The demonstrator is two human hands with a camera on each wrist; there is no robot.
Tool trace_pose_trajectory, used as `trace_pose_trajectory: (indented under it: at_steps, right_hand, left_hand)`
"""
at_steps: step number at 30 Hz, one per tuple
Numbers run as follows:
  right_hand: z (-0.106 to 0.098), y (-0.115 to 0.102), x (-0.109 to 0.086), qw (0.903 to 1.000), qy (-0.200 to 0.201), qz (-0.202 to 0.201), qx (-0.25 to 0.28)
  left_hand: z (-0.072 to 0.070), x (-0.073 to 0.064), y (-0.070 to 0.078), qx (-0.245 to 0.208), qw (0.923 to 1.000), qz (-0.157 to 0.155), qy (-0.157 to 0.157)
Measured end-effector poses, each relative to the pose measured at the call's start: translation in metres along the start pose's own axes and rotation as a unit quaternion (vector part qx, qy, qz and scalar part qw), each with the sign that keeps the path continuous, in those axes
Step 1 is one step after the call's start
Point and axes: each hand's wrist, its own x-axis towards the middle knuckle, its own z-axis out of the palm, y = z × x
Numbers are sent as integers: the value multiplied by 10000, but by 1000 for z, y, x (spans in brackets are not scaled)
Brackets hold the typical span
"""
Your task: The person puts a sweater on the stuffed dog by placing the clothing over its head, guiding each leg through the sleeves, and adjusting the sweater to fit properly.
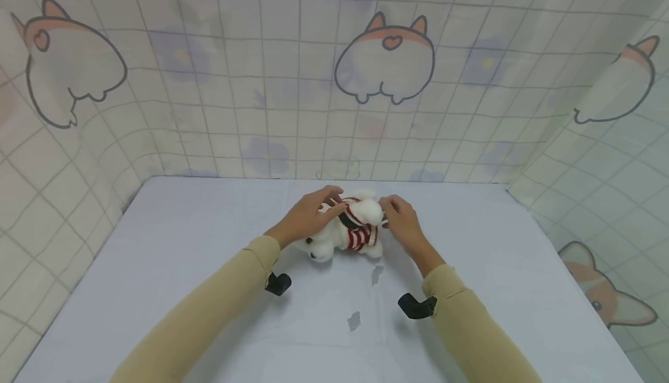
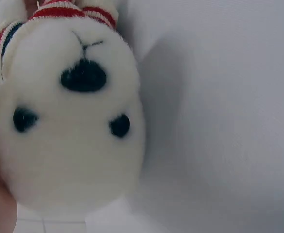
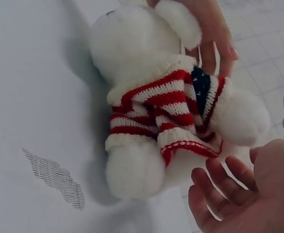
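A white plush bear (image 1: pixel 340 238) in a knitted sweater (image 3: pixel 173 104) with red and white stripes and a navy patch lies on its side on the table (image 1: pixel 219 313). Its head points left in the head view, and its face (image 2: pixel 78 160) fills much of the left wrist view. My left hand (image 1: pixel 308 217) grips the bear's upper side near the head, thumb in front and fingers behind. At the leg end is my right hand (image 1: pixel 405 223), its fingers (image 3: pixel 229 191) loosely bent beside the sweater hem and a round white paw (image 3: pixel 246 119).
Two small grey patches (image 1: pixel 354 321) mark the tabletop in front of the bear. Hanging cloth (image 1: pixel 292 81) with a grid and corgi drawings encloses the back and both sides. A black wrist mount (image 1: pixel 417 306) sticks out from the right sleeve.
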Motion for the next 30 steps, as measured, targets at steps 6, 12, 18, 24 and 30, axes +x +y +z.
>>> trace_pose_trajectory:
  at_steps: [6, 12, 18, 24, 30]
  right_hand:
    - [-5, -8, 4, 9990, 407, -172, -24]
    - [-3, -16, 9, 9990, 313, -201, -246]
    - [1, -19, 15, 9991, -99, 158, -386]
    - [5, -18, 21, 9963, -410, 717, -220]
    - [12, -18, 25, 9890, -766, 1243, 223]
  left_hand:
    - [-12, -11, -11, 190, 9994, -266, -74]
    - [-21, -22, -16, 243, 9971, -659, -290]
    - [-27, -34, -22, 361, 9898, -1292, -472]
    - [-27, -41, -25, 250, 9767, -1886, -996]
    - [-22, -39, -30, -362, 9704, -2091, -1149]
